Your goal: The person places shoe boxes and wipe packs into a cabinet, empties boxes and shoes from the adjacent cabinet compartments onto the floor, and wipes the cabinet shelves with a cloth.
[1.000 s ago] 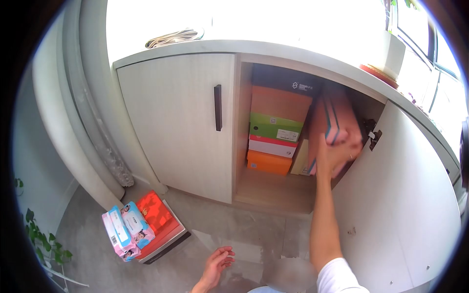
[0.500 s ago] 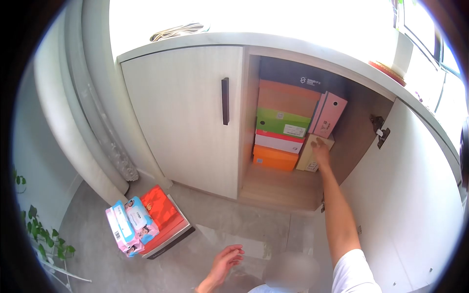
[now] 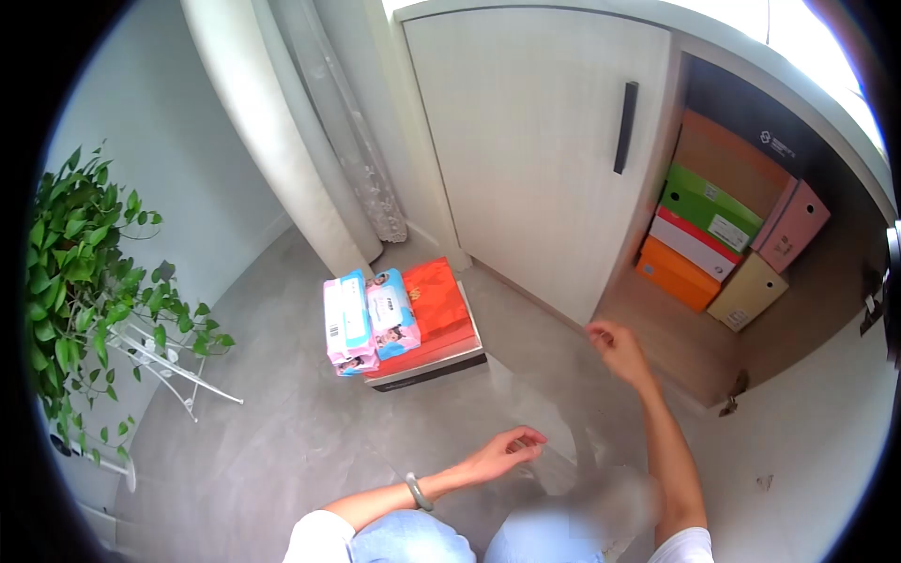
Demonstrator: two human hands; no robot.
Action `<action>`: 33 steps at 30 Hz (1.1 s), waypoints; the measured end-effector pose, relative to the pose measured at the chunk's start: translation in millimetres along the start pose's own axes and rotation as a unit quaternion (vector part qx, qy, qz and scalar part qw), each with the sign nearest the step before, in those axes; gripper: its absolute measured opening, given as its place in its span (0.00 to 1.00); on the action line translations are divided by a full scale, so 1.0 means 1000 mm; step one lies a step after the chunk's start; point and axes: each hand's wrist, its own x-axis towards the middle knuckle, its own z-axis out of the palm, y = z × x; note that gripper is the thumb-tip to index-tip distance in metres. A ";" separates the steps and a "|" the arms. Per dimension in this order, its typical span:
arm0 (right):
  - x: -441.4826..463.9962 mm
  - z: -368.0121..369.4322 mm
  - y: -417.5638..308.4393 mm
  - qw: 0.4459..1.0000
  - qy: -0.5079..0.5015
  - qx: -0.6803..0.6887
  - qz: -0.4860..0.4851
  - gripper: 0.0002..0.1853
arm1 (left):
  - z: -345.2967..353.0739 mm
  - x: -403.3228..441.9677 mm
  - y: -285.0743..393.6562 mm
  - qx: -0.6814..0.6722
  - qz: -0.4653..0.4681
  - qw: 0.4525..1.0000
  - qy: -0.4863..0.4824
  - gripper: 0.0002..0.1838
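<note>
In the head view, I see the right hand (image 3: 617, 349) out in front of the open side of a cabinet, just past the lower corner of the closed door (image 3: 526, 141), its fingers loosely bent and half open. Up and to the right of that hand, boxes are piled inside: an orange box (image 3: 676, 272) at the bottom, then a white box with a red lid (image 3: 693, 246), a green box (image 3: 710, 208), a brown box (image 3: 732, 159) and a dark box (image 3: 751, 113) on top. To the right of the pile, a pink box (image 3: 793, 225) sits above a cream box (image 3: 748, 293). The open door (image 3: 779, 460) swings out below and to the right of the same hand. The left hand (image 3: 507, 453) hangs over the grey floor (image 3: 282, 450), palm turned inward, fingers gently curled and slightly parted, with a bangle (image 3: 419, 491) around its wrist. Up and to the left of this hand, the red box (image 3: 441, 300) lies on a larger dark-sided box (image 3: 432, 371), and pink-and-blue packs (image 3: 392, 319) are bunched at its left end. Far left of both hands, a leafy plant (image 3: 84, 272) trails over a white stand (image 3: 160, 361), and a pale curtain (image 3: 272, 141) falls between the plant and the cabinet.
</note>
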 end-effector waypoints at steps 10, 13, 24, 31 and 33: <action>0.036 0.083 -0.124 0.949 -0.289 -0.064 -0.103 0.19 | -0.196 -0.088 0.019 0.282 0.189 0.765 0.547 0.24; 0.055 0.160 -0.160 0.952 -0.266 0.003 -0.152 0.23 | -0.258 -0.110 -0.010 0.153 0.052 0.777 0.609 0.35; 0.079 0.311 -0.152 0.992 -0.121 -0.031 -0.012 0.29 | -0.297 -0.062 -0.063 -0.226 0.080 0.859 0.453 0.46; -0.077 0.266 -0.150 0.981 -0.114 0.144 0.064 0.35 | -0.180 -0.106 -0.069 0.062 0.192 0.869 0.452 0.39; -0.128 0.254 -0.113 0.966 -0.117 0.179 0.144 0.28 | -0.141 -0.108 -0.093 0.036 0.168 0.923 0.346 0.40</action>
